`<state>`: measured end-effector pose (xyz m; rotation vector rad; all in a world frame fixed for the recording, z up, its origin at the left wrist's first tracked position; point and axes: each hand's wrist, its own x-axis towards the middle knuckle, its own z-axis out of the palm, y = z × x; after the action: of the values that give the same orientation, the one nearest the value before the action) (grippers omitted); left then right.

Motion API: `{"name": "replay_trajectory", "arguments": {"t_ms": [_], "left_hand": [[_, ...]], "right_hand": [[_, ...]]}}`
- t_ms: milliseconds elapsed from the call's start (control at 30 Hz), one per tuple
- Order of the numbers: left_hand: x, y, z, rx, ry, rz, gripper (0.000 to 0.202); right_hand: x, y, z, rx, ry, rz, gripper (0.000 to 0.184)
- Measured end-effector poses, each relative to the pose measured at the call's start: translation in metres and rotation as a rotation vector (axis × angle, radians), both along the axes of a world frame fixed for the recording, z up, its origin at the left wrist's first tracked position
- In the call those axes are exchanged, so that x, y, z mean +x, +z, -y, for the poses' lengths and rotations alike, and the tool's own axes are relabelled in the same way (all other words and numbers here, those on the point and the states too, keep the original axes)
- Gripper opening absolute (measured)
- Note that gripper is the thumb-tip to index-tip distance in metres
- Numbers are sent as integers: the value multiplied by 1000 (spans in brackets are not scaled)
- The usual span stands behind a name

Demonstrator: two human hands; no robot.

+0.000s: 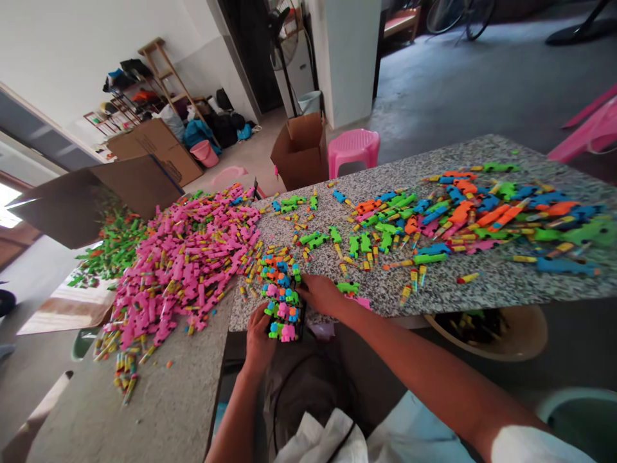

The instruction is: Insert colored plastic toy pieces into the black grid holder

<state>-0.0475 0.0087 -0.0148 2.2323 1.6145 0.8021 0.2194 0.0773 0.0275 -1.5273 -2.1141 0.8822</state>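
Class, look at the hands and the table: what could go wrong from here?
The multicoloured cluster between the left hand and the right hand is at the near edge of the speckled table, so pieces might drop off. The heaped pink pieces close by could slide into it. The green piece beside the right hand might get knocked.

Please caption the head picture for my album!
Left hand and right hand at colourful pieces, near a pink pile.

bicycle (466, 19) cropped above, pink chair (590, 132) cropped right, rightmost green toy (594, 231) blurred
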Motion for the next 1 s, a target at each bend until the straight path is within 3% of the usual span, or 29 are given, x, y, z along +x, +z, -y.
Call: {"name": "replay_trajectory", "arguments": {"t_ms": [500, 800, 900, 1000], "left_hand": [[-5, -20, -4, 82, -31, 10, 24], [-4, -17, -3, 94, -43, -8, 24], [-4, -16, -2, 99, -47, -13, 25], [-5, -17, -3, 117, -59, -1, 24]], "right_hand": [[-6, 2, 1, -2, 116, 38, 29], [-5, -3, -5, -27, 127, -128, 21], [0, -1, -10, -79, 61, -264, 20], [10, 1, -19, -164, -112, -376, 25]]}}
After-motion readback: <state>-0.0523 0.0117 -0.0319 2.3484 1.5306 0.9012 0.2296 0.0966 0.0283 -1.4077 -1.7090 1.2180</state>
